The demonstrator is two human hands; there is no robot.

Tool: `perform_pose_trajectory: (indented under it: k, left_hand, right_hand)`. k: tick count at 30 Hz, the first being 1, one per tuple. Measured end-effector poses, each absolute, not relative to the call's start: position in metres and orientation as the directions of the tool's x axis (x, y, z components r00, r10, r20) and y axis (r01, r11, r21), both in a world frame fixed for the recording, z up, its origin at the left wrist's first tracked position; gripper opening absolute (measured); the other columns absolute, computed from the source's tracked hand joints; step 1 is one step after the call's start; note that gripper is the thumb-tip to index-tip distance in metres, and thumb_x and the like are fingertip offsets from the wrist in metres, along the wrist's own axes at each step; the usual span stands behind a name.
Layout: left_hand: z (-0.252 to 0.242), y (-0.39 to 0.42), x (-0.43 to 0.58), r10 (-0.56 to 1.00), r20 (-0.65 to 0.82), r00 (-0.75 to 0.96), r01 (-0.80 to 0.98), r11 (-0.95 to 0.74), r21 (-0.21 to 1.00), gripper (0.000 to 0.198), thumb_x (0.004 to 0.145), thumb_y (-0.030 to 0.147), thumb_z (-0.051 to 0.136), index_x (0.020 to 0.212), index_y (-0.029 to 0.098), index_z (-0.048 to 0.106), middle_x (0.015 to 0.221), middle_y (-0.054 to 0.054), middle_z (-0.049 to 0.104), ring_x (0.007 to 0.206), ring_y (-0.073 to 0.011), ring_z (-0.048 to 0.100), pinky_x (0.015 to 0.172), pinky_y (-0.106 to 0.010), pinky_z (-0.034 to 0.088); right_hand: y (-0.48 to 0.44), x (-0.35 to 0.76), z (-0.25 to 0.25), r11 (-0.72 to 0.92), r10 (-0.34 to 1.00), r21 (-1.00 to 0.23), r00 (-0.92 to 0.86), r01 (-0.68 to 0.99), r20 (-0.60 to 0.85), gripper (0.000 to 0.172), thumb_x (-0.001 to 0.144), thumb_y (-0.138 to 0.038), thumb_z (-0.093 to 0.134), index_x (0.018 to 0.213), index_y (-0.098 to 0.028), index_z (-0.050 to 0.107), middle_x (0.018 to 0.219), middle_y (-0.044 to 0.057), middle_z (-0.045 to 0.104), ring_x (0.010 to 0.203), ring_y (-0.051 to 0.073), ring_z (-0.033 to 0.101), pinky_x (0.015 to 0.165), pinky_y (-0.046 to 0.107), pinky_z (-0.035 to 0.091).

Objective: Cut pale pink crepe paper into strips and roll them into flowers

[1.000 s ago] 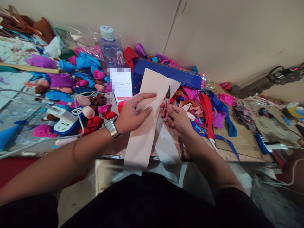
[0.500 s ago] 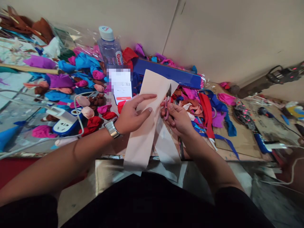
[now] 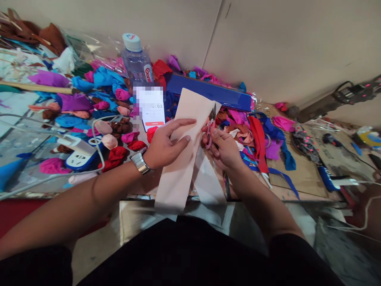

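Note:
A long pale peach strip of thin crepe-like material (image 3: 175, 174) is folded at the top, with its two ends hanging past the table edge toward me. My left hand (image 3: 170, 142) lies over the strip with thumb and fingers spread. Pink-handled scissors (image 3: 212, 123) are gripped in my right hand (image 3: 223, 147). Their dark blades point away from me and meet the strip's right upper edge. Part of the handles is hidden by my fingers.
Crumpled scraps (image 3: 76, 102) and bundled colored pieces cover the left side. Behind stand a water bottle (image 3: 137, 63), a lit phone (image 3: 153, 113) and a long blue box (image 3: 208, 89). A power strip (image 3: 77, 158) with cables lies left; red and blue strips (image 3: 258, 145) lie right.
The scissor blades have shifted slightly at the strip's upper right edge, and the corner there sits a little further left. My left hand stays in place. The phone's timer has advanced.

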State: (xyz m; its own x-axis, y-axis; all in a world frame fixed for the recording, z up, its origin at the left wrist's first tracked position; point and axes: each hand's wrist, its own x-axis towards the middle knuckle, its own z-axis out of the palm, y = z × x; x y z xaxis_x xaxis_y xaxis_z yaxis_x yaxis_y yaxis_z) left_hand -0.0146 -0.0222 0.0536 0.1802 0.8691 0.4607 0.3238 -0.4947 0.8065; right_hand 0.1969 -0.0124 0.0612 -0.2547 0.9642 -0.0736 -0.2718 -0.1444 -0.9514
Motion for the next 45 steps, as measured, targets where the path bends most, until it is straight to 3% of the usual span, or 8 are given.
perform_pose_trajectory:
  k: [28, 45]
  left_hand:
    - [0.0498, -0.022, -0.0135, 0.844, 0.499, 0.195, 0.307, -0.536, 0.787, 0.044, 0.09, 0.028, 0.067, 0.133, 0.017, 0.071, 0.136, -0.009, 0.073, 0.126, -0.0245, 0.07, 0.114, -0.042, 0.053]
    - [0.0483, -0.0221, -0.013, 0.855, 0.477, 0.204, 0.312, -0.519, 0.796, 0.044, 0.092, 0.031, 0.066, 0.133, 0.018, 0.071, 0.135, -0.009, 0.073, 0.124, -0.0255, 0.07, 0.113, -0.043, 0.053]
  right_hand:
    - [-0.0075, 0.1961, 0.0619, -0.137, 0.966, -0.927, -0.255, -0.35, -0.047, 0.044, 0.077, -0.054, 0.089, 0.094, -0.017, 0.072, 0.071, -0.004, 0.068, 0.035, -0.002, 0.031, 0.038, 0.018, 0.017]
    - [-0.0063, 0.1959, 0.0621, -0.142, 0.971, -0.941, -0.23, -0.307, -0.072, 0.044, 0.081, -0.056, 0.085, 0.095, -0.017, 0.069, 0.072, -0.003, 0.068, 0.036, -0.001, 0.029, 0.039, 0.019, 0.017]
